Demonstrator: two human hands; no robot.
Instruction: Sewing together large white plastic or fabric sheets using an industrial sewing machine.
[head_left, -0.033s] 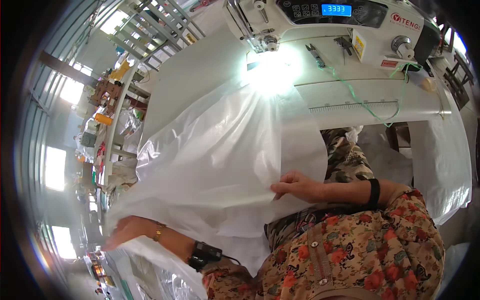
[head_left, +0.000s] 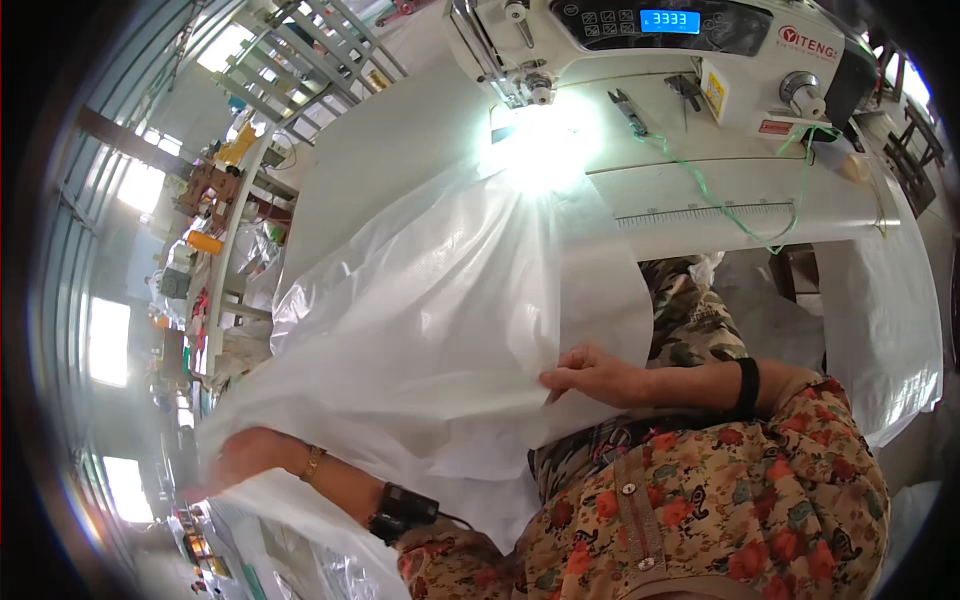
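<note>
At the near left edge of the translucent white sheet point(head_left: 420, 320), my left hand point(head_left: 248, 457) blurs; I cannot tell how its fingers grip. Slightly farther, my right hand point(head_left: 603, 380) pinches the sheet between closed fingers. Beyond both, the sheet runs creased up the worktop point(head_left: 370, 150) toward the sewing machine point(head_left: 740, 65).

The upper garment is a shirt point(head_left: 720, 500) with a tan ground, printed with red and orange flowers and dark scrollwork; both sleeves carry the same print. A brownish placket point(head_left: 637, 515) bears round, metallic-looking buttons point(head_left: 629, 488). The trousers point(head_left: 695, 310) are camouflage-patterned. Right forearm: one plain black band point(head_left: 748, 387). Left wrist: one gold-coloured bracelet point(head_left: 312, 462). Left forearm: one black, box-shaped device point(head_left: 405, 512) with a thin black cable point(head_left: 458, 521).
</note>
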